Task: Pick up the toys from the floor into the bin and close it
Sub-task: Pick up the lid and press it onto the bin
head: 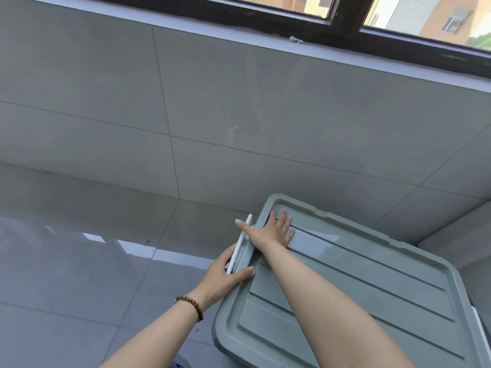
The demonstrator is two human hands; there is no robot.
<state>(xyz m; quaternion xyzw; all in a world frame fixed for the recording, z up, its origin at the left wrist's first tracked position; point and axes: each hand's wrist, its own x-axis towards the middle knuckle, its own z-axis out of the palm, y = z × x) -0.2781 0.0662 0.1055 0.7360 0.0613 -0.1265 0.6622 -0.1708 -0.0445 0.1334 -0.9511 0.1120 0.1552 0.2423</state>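
The task looks close to its end: the lid [345, 288] sits on the bin [218, 338], which stands on the floor [79, 261] in the corner by the wall [212, 102], and no toys show on the part of the floor in view. Whether the bin holds them cannot be seen through the lid. What seems left is to snap the latch [240, 243] down on the near-left side. The right hand [276, 232] lies flat on the lid with fingers spread, pressing near that edge. The left hand [225, 274] curls round the latch, thumb resting on the lid's rim. The lid is grey-green moulded plastic, matt, with rounded corners and long raised ribs; the latch is a thin white plastic strip, standing tilted away from the bin. The floor tiles are glossy grey and mirror the window [345, 17]; the wall tiles are duller.
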